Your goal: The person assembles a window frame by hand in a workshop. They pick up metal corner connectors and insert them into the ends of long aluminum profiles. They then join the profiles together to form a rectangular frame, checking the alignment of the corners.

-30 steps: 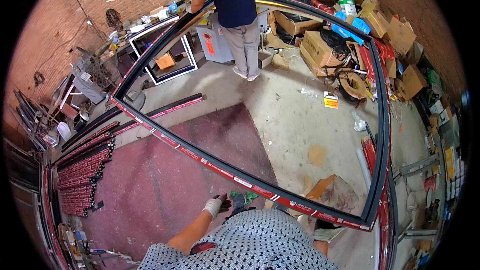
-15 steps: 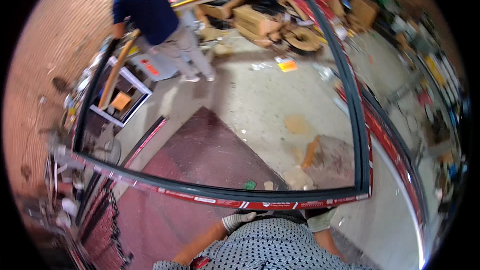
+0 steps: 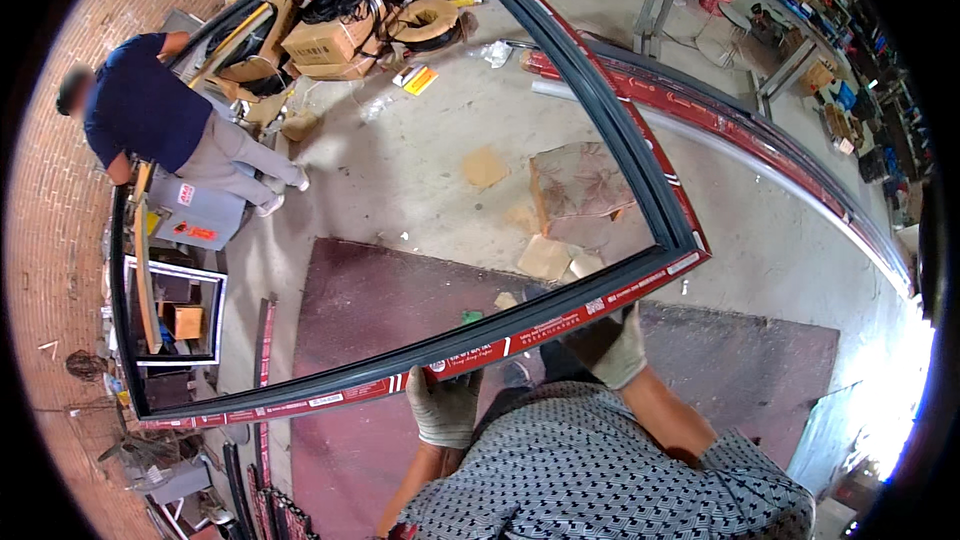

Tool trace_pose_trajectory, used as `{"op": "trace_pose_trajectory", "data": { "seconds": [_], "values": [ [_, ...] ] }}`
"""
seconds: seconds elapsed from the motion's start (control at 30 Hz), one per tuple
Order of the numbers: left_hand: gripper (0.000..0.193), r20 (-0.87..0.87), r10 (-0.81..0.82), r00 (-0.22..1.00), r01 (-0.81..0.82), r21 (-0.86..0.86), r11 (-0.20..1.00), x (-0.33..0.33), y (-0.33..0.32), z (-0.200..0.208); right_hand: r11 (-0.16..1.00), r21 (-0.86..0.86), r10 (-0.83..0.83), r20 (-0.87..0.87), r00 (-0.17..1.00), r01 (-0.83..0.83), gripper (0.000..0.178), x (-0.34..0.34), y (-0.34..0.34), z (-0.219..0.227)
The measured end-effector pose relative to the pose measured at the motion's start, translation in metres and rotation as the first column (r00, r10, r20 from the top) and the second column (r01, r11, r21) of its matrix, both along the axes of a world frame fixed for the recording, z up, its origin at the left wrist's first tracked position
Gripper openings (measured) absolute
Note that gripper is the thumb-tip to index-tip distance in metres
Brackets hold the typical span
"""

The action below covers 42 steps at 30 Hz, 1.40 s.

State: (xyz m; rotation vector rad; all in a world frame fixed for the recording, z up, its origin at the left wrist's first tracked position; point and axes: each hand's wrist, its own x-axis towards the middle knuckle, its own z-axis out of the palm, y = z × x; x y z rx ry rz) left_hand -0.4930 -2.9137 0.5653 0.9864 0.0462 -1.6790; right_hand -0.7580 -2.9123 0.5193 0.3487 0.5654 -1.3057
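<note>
A large rectangular black window frame, with red printed film along its outer side, is held up in front of me. My left hand, in a pale work glove, grips its near rail left of the rail's middle. Closer to the near right corner, my right hand, also gloved, is closed on the same rail from below; its fingers are partly hidden. At the far left, a co-worker in a dark blue shirt and grey trousers stands beside the frame with arms reaching to it.
A maroon mat covers part of the concrete floor. Long red-filmed profiles lie to the right. Cardboard boxes and a coil are piled at the back. A smaller white-edged frame stands at left, by the brick wall.
My view has turned to the right, so the frame and co-worker appear farther left. Both gloved hands, mostly hidden behind the rail before, now show more fully on it.
</note>
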Motion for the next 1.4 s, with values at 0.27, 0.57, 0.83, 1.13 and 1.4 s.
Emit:
{"op": "trace_pose_trajectory", "data": {
  "seconds": [0.27, 0.57, 0.83, 1.13, 1.4],
  "values": [
    [0.069, 0.052, 0.116, 0.992, -0.112, -0.069, 0.991, 0.073, 0.061, 0.017, 0.976, -0.038, -0.216, -0.179, 0.96, 0.212, 0.073, -0.109, 0.114, -0.056],
    [0.077, 0.333, 0.235, 0.913, -0.26, 0.033, 0.965, 0.128, 0.109, -0.019, 0.9, -0.077, 0.292, -0.626, 0.723, -0.429, 0.074, -0.071, 0.11, -0.015],
    [0.069, 0.151, 0.459, 0.876, -0.448, -0.102, 0.888, 0.168, 0.172, -0.021, 0.797, -0.019, 0.549, -0.397, 0.736, -0.604, 0.047, -0.01, 0.182, -0.011],
    [0.067, 0.169, 0.441, 0.882, -0.427, -0.114, 0.897, 0.167, 0.245, -0.002, 0.622, -0.054, 0.741, -0.283, 0.609, -0.781, 0.055, 0.072, 0.234, 0.023],
    [0.097, 0.162, 0.238, 0.958, -0.217, -0.138, 0.966, 0.155, 0.361, -0.006, 0.438, -0.118, 0.844, -0.288, 0.453, -0.891, 0.062, 0.153, 0.269, 0.055]
  ]
}}
